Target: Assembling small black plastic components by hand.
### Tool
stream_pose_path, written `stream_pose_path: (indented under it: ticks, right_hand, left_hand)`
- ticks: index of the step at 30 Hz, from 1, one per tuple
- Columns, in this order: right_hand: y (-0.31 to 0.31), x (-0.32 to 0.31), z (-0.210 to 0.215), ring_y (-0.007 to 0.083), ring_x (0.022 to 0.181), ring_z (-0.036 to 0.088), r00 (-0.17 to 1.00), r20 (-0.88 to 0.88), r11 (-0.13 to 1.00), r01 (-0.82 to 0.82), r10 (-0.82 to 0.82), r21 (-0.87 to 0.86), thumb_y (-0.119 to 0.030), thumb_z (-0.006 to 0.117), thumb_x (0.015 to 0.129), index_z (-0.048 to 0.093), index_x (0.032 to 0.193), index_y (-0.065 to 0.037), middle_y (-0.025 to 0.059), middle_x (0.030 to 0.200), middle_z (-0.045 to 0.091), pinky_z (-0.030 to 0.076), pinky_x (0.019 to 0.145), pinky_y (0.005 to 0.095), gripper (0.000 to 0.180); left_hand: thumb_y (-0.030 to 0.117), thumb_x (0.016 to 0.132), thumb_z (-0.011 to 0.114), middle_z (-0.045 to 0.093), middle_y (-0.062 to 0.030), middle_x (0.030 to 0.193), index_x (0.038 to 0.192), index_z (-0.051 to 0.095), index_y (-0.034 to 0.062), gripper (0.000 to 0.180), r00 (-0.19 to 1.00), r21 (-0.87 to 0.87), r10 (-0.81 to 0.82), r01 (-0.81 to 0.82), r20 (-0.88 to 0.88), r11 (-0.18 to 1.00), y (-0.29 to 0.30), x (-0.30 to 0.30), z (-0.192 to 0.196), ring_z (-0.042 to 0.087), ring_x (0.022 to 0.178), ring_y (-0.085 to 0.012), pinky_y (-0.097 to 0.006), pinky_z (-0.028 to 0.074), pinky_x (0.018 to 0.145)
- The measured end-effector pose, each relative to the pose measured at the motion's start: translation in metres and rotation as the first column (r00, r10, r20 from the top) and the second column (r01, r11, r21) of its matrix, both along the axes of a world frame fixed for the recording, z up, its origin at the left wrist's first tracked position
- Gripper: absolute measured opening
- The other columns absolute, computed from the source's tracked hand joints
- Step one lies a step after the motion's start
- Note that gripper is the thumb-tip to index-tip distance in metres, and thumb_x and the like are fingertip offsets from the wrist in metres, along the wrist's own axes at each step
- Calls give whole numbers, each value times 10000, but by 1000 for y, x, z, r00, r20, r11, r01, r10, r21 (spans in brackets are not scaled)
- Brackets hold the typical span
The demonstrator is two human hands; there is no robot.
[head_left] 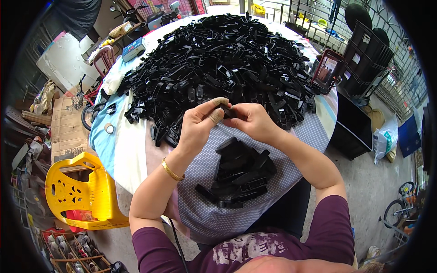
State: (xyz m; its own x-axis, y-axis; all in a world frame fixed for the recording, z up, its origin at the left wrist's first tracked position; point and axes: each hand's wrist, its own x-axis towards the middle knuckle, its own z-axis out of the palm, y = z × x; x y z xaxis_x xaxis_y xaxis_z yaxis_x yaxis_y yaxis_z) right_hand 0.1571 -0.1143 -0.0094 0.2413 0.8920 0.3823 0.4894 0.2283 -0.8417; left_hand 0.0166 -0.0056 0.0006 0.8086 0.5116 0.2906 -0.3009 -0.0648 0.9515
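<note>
Both hands meet over the near edge of a big heap of black plastic parts (227, 59). Between their fingertips is a small black plastic part (226, 110), mostly covered by the fingers. My left hand (202, 119), with tan finger covers on some fingers and a gold bangle at the wrist, closes on it from the left. My right hand (253, 121) pinches it from the right. Closer to my body, a smaller pile of black plastic pieces (239, 175) lies on the grey patterned tablecloth (195, 182).
A phone (327, 70) stands at the table's right edge, beside stacked black crates (364, 52). At the left edge are a small round white-topped item (109, 128) and a blue box (133, 49). A yellow plastic chair (98, 191) stands left of the table.
</note>
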Motion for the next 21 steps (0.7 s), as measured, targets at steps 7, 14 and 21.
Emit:
stream_pose_path:
  ticks: [7, 14, 21]
  right_hand:
    - [-5, -1, 6, 66, 576, 478, 967, 241, 997, 67, -76, 44, -140, 707, 785, 660, 832, 23, 3, 651, 591, 402, 508, 227, 176]
    - [-16, 61, 27, 107, 607, 604, 968, 106, 964, 240, -228, -116, -185, 627, 833, 666, 852, -6, 56, 717, 663, 482, 550, 234, 185]
    - [-18, 29, 19, 241, 756, 615, 639, 744, 913, 397, -198, -98, -249, 705, 714, 631, 837, -80, 66, 797, 591, 496, 656, 343, 222]
  left_hand:
    - [47, 874, 568, 659, -79, 953, 1110, 608, -16, 248, 1000, -16, -24, 23, -21, 1000, 6, -2, 8, 594, 851, -104, -223, 487, 782]
    - [114, 801, 649, 662, -146, 792, 1121, 604, 27, 335, 780, 489, 49, 341, -624, 803, -1, -5, 32, 623, 774, -127, -268, 492, 712]
    - [19, 716, 658, 615, -76, 971, 995, 654, 74, 285, 971, 923, 193, 62, -145, 380, 5, 29, -6, 566, 867, -250, -332, 479, 784]
